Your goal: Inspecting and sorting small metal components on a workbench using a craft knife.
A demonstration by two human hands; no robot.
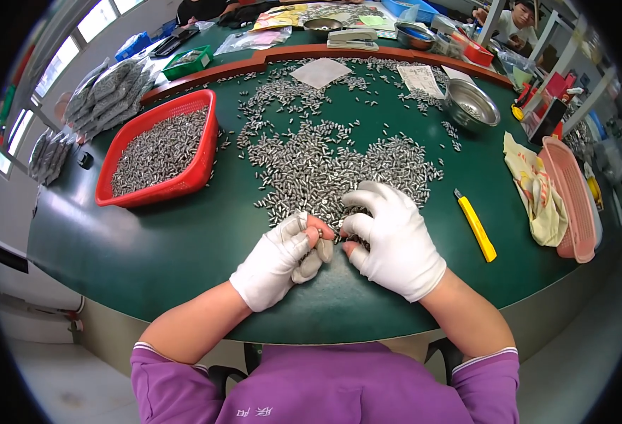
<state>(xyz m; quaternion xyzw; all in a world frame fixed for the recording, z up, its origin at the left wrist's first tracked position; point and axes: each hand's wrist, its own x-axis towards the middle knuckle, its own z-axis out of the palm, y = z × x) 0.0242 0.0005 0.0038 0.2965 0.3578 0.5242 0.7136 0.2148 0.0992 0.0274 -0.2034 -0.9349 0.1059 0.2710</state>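
Note:
A loose heap of small silvery metal parts (311,166) is spread over the green table, reaching to my gloved hands. My left hand (283,258), in a white glove with bare thumb and forefinger tips, pinches one small metal part (320,232) at the heap's near edge. Close beside it on the right, my right hand (396,237) arches over the near edge of the heap. Its white-gloved fingers are bent but apart, with a bare thumb tip showing. A few parts lie between the two hands. The palm side of the right hand is hidden.
A red plastic basket (208,152) full of similar parts stands left. To the right are a yellow utility knife (476,230), a steel bowl (471,104) and a pink tray (572,212) with a cloth (537,187). Grey bags (109,95) are piled far left. Another person (516,25) sits beyond.

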